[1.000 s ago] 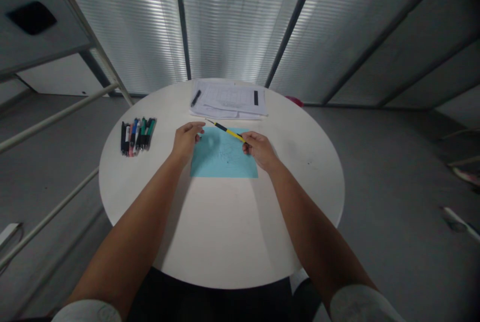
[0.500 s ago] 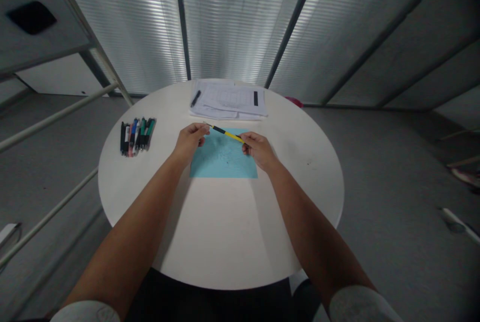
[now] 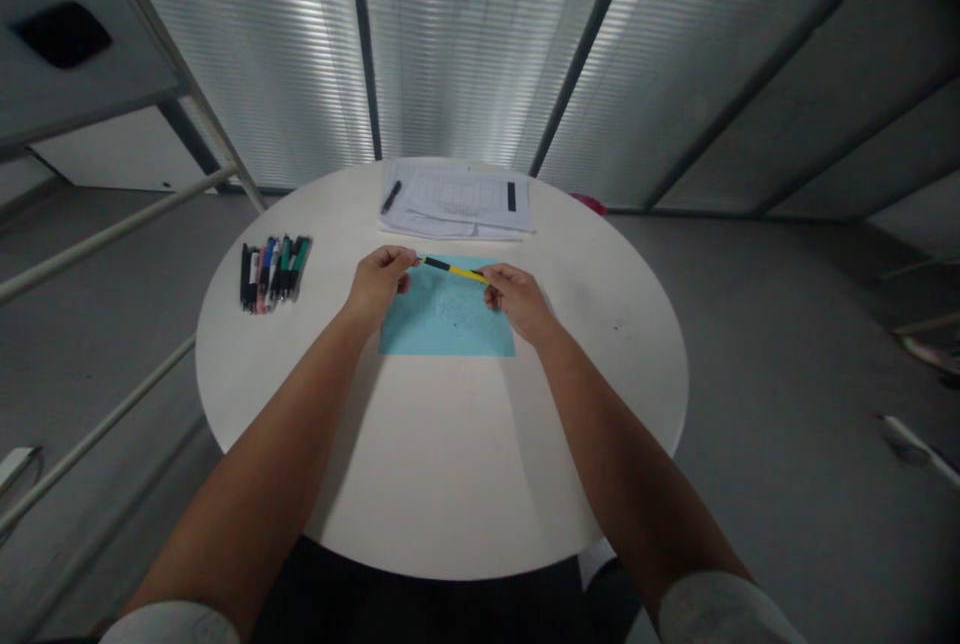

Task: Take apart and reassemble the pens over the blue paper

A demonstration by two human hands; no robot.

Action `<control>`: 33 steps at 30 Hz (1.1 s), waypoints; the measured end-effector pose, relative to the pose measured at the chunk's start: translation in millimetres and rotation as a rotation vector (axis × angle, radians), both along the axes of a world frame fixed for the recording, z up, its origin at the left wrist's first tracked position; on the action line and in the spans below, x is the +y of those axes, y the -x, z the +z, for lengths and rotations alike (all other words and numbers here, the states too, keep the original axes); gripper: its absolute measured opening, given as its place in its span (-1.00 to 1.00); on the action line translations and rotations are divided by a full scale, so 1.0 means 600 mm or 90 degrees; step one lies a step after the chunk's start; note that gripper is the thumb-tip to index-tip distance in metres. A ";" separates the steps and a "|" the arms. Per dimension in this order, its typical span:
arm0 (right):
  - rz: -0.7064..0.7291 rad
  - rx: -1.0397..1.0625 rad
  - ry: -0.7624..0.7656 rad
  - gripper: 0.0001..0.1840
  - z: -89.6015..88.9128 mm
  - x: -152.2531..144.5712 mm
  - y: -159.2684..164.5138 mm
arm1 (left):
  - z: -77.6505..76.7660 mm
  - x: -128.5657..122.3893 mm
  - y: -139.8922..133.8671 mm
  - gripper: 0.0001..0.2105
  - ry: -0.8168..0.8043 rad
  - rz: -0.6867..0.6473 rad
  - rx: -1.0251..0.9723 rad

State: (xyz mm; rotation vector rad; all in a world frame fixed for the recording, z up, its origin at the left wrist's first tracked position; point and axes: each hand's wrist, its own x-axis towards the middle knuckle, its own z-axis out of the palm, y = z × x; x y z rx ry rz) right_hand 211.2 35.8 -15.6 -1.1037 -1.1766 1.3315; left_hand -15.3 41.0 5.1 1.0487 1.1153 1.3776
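Two-handed hold on a yellow-and-black pen [image 3: 457, 271]. The left hand [image 3: 381, 276] pinches the tip end and the right hand [image 3: 517, 297] grips the yellow end; the pen slants slightly between them, over a blue sheet [image 3: 450, 329] on the white surface [image 3: 457, 454]. Sound handling appears to call for light fingertip pressure, both ends kept in line, and no sideways bending of the slender barrel. Assorted pens [image 3: 274, 274] lie well apart, at left; papers [image 3: 457, 194] lie beyond.
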 end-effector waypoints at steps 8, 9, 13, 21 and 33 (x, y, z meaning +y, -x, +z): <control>-0.011 -0.006 -0.017 -0.66 -0.001 0.001 0.000 | 0.008 -0.004 0.001 -0.76 0.064 -0.009 -0.068; -0.012 -0.007 -0.019 -0.66 -0.003 0.001 0.000 | 0.009 -0.004 0.002 -0.76 0.067 -0.008 -0.071; -0.013 0.011 -0.007 -0.64 -0.004 0.003 0.000 | 0.006 0.000 0.008 -0.80 0.050 0.011 -0.022; -0.010 0.047 0.005 -0.63 0.001 0.003 0.001 | -0.019 0.005 0.023 -0.80 -0.147 0.067 0.555; -0.003 0.030 -0.008 -0.70 0.001 0.001 0.002 | -0.043 0.011 0.019 -0.76 -0.187 0.007 0.664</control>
